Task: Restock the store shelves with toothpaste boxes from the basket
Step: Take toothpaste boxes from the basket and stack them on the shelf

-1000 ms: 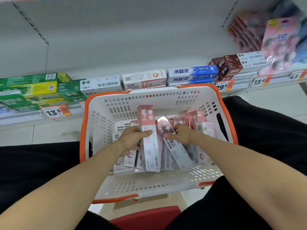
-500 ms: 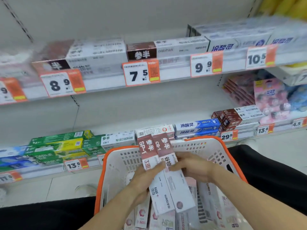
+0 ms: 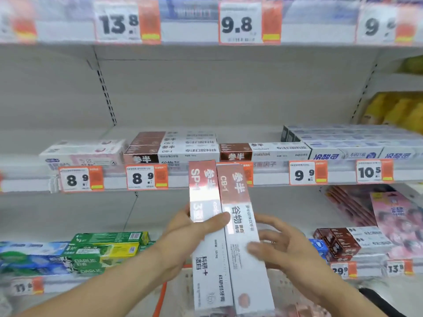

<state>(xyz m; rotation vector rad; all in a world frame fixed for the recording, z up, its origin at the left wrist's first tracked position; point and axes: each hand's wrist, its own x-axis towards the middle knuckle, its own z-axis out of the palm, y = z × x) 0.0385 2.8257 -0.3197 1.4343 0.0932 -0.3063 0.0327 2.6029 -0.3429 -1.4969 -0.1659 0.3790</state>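
Two long pink-and-white toothpaste boxes stand upright side by side in front of me: the SP-1 box on the left and the CB-1 box on the right. My left hand grips them from the left, thumb across the fronts. My right hand touches the CB-1 box's right edge with loosely spread fingers. Their tops reach the price rail of the middle shelf, where brown-and-white boxes of the same brand lie. Only the orange rim and white mesh of the basket show at the bottom.
Pink-white boxes and blue-white boxes lie on the middle shelf either side. Green and yellow boxes and brown boxes fill the lower shelf. Pink packs hang at right. Bare shelf back shows above the middle row.
Both hands lifted the two boxes out of the basket and up to the middle shelf's height. My view tilted upward, so the basket dropped to the bottom edge.
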